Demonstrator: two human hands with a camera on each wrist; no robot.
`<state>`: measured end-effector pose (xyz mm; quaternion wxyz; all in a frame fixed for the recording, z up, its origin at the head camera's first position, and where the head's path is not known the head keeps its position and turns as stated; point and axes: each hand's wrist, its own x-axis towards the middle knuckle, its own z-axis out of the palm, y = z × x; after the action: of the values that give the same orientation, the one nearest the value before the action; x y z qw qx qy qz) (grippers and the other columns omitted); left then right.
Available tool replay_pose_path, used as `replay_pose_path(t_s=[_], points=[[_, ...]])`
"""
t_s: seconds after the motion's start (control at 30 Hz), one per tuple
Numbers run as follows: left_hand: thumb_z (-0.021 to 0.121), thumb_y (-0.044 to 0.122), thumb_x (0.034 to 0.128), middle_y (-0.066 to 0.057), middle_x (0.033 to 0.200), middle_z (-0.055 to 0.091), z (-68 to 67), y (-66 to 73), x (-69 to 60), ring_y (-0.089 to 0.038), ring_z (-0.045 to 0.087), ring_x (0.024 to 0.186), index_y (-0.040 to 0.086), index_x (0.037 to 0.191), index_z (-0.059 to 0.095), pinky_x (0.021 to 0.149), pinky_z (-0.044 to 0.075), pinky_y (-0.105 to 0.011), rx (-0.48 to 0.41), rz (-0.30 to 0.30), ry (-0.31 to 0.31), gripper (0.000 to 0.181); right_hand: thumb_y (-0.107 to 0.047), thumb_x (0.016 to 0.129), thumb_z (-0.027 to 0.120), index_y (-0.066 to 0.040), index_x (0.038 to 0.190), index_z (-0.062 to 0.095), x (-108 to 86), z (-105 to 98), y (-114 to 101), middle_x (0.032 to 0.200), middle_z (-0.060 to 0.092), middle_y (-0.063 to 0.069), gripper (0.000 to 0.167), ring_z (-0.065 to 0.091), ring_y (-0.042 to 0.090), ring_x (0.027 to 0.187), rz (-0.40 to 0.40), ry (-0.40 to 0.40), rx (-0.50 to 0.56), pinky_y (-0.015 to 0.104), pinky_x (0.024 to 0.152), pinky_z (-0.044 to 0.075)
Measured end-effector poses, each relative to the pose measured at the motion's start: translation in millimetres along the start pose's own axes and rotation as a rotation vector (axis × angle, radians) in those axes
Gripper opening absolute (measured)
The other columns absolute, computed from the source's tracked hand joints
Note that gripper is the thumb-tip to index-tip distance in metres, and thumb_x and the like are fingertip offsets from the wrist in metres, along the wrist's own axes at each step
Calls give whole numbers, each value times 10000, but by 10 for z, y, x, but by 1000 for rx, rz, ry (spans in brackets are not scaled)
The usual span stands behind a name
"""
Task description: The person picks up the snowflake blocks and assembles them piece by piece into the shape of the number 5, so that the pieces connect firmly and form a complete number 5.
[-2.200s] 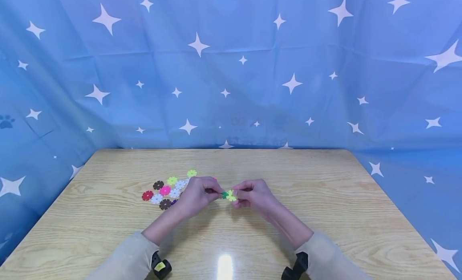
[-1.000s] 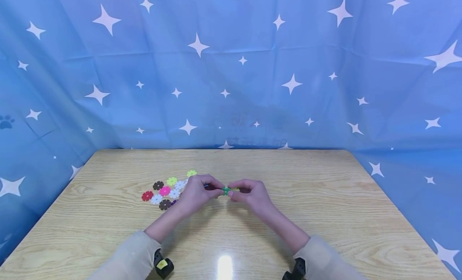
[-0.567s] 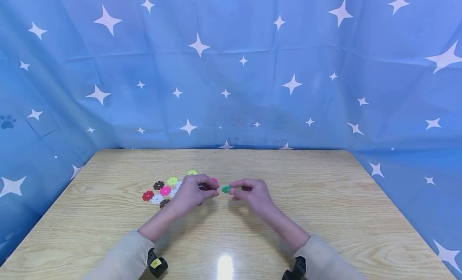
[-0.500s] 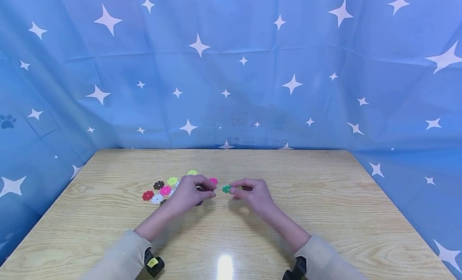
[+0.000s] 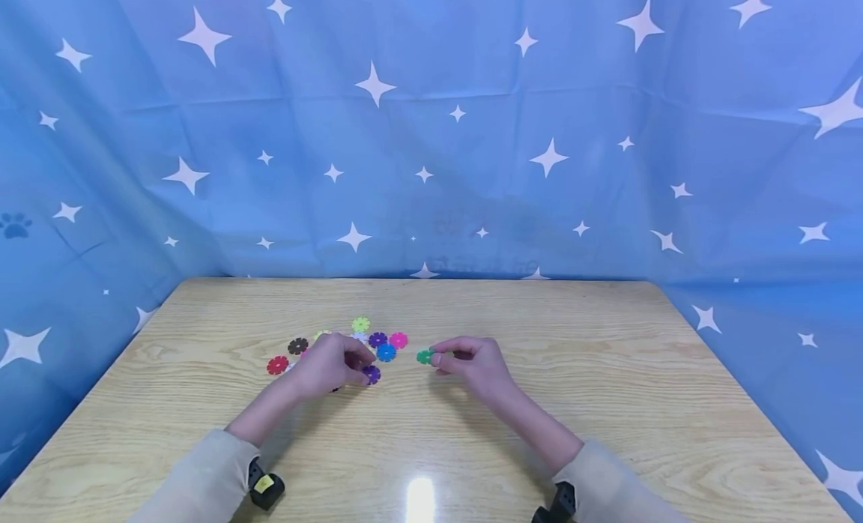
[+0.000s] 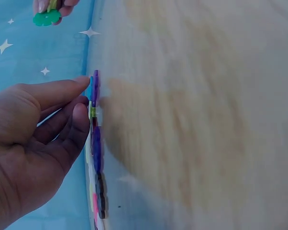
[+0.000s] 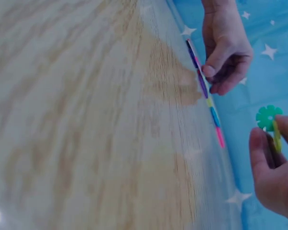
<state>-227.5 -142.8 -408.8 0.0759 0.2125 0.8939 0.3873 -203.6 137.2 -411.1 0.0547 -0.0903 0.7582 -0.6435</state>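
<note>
My right hand (image 5: 474, 362) pinches two joined snowflake discs above the table, a green disc (image 5: 423, 357) and a yellow disc (image 7: 277, 137). In the right wrist view they stand at an angle, the yellow one between thumb and fingers. My left hand (image 5: 326, 367) hovers at the group of discs, thumb and fingers bent and apart with nothing visible between them. Nearest its fingertips are a purple disc (image 5: 373, 375) and a blue disc (image 5: 386, 352). Part of the group is hidden under this hand.
Around the left hand lie a pink disc (image 5: 398, 340), another purple disc (image 5: 378, 340), a yellow-green disc (image 5: 361, 324), a dark brown disc (image 5: 297, 346) and a red disc (image 5: 277, 365). They rest on a wooden table (image 5: 539, 433). A blue starry cloth (image 5: 431, 133) hangs behind.
My left hand has let go of the joined discs and moved left, down to the group, uncovering blue, purple and pink discs. The right hand keeps holding the green and yellow pair, almost still.
</note>
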Motion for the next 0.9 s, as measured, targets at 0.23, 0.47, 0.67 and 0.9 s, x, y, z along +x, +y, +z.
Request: replay_pose_path(t_s=[0.23,0.47,0.67,0.9], points=[[835,-8,813,-1,869,675,29,-25,5,-158,576,780,31,1049,777,677,525,-289,18,39,-18,246,-59,921,750,26,1081,769,-9,7,4,1020,746,117,183,728,297,887,7,-1,-16,385,851,604],[816,-36,811,3,882,679,49,-14,24,-143,580,778,9,1048,769,680,529,-282,24,70,-23,246,-78,919,762,33,1095,764,-34,11,-14,1020,744,118,208,727,281,893,19,-1,-5,384,849,604],[826,-25,811,-4,897,693,80,16,26,-142,603,804,1,1022,767,710,547,-285,52,67,-9,220,-72,911,759,31,1077,767,-29,0,23,1017,745,117,196,731,294,894,14,13,2,359,843,604],[822,-43,809,34,844,674,92,33,9,-119,587,774,45,928,771,684,540,-260,83,105,-11,157,-67,906,753,-6,1050,782,-2,-7,45,1013,737,94,159,721,244,887,30,50,-13,351,836,601]])
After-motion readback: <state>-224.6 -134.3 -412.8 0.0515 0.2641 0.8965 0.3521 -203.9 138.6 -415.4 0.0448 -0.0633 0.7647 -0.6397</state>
